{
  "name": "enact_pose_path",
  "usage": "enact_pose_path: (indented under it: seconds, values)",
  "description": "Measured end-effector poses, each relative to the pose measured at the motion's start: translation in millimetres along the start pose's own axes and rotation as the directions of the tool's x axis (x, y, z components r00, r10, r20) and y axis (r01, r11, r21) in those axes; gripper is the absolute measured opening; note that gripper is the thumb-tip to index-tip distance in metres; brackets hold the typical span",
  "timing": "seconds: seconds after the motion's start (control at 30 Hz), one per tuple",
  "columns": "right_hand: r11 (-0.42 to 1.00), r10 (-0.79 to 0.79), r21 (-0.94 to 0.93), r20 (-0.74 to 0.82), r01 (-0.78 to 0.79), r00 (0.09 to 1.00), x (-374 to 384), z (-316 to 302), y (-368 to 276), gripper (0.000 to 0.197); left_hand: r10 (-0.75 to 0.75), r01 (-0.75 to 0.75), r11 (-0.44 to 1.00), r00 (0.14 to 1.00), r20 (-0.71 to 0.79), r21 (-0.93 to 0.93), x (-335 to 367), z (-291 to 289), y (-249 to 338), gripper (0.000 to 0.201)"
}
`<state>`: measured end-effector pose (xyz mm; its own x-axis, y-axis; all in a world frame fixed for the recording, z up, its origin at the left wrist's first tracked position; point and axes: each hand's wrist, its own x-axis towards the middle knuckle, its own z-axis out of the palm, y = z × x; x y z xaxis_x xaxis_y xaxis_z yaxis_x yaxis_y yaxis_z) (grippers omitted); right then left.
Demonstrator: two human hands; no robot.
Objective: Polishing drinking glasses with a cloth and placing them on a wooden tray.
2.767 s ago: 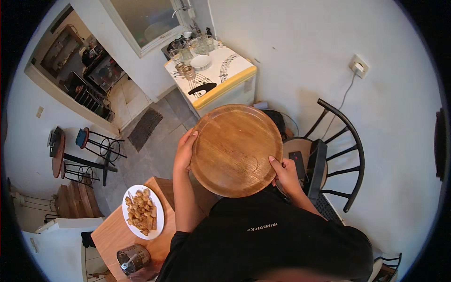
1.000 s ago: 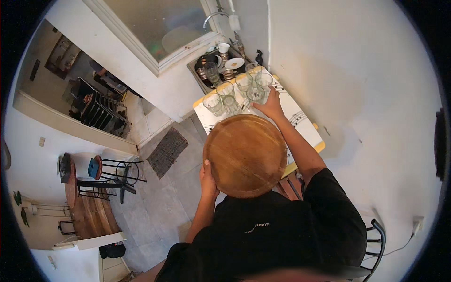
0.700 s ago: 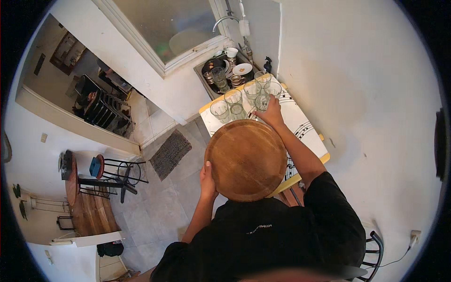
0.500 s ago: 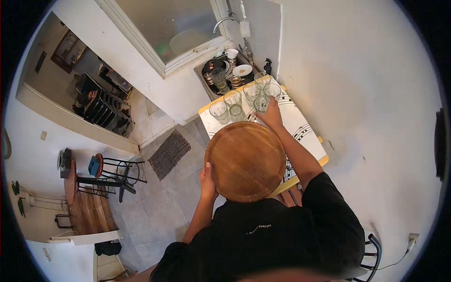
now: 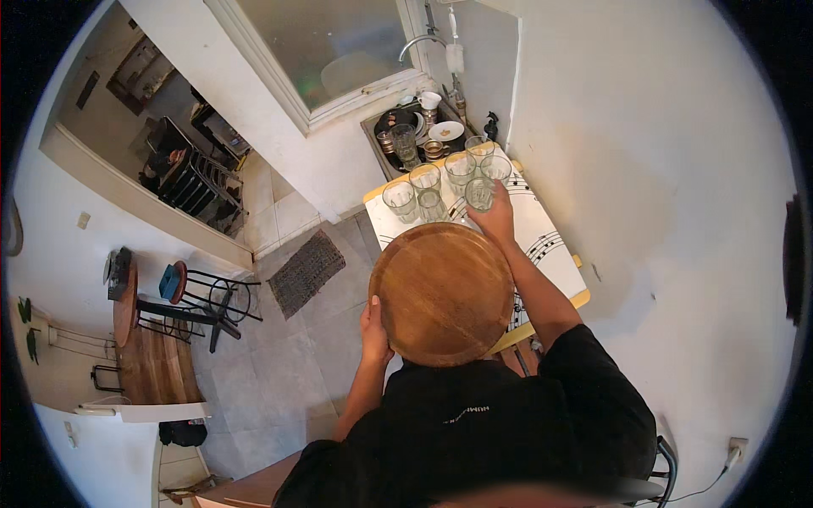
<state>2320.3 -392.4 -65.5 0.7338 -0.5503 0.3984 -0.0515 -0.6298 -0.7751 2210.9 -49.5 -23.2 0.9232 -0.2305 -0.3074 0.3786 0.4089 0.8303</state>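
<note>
My left hand (image 5: 375, 333) grips the left rim of a round wooden tray (image 5: 442, 292), its thumb lying along the edge. The tray is held up before my chest and hides part of the table's near side. Beyond it, my right hand (image 5: 497, 216) is closed around a clear drinking glass (image 5: 480, 196) at the table's middle. Whether that glass still touches the tabletop is unclear. Several more clear glasses stand around it: one (image 5: 400, 203) at the left corner, another (image 5: 496, 168) just past my right fingers.
The white table (image 5: 542, 224) has yellow edges and a music-note pattern. A sink (image 5: 375, 135) full of dishes adjoins its far side, under a curved tap (image 5: 419, 42). A wall (image 5: 644, 169) rises on the right. A dark mat (image 5: 306, 273) and a stool (image 5: 179, 282) are left.
The glass at my right hand has come slightly nearer to me, and my fingers sit around its side. The tray stays in my left hand. The whole view has shifted slightly.
</note>
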Motion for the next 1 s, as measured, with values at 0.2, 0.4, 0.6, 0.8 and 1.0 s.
enact_pose_path:
  seconds: [0.2, 0.4, 0.6, 0.8, 1.0]
  values:
    - [0.995, -0.094, 0.02, -0.109, 0.097, 0.99, 5, -62, -46, 0.092, 0.032, -0.032, 0.999, 0.999, -0.003, 0.028, 3, -6, -5, 0.062]
    - [0.972, -0.233, -0.002, -0.085, 0.234, 0.969, -35, -134, -134, 0.087, -0.03, 0.03, 0.999, 1.0, -0.005, -0.024, 2, 4, -1, 0.063]
    - [0.967, -0.21, 0.184, 0.191, 0.175, 0.959, -97, -159, -188, 0.087, -0.117, 0.12, 0.985, 0.993, 0.027, -0.127, 8, 23, -11, 0.06]
    - [0.947, -0.286, 0.235, 0.313, 0.218, 0.906, -137, -139, -183, 0.089, -0.066, 0.077, 0.976, 0.996, 0.058, -0.205, 8, 31, -21, 0.051]
    - [0.961, -0.267, 0.187, 0.451, 0.203, 0.852, -144, -129, -190, 0.097, -0.067, 0.077, 0.979, 0.996, 0.059, -0.191, 8, 25, -10, 0.05]
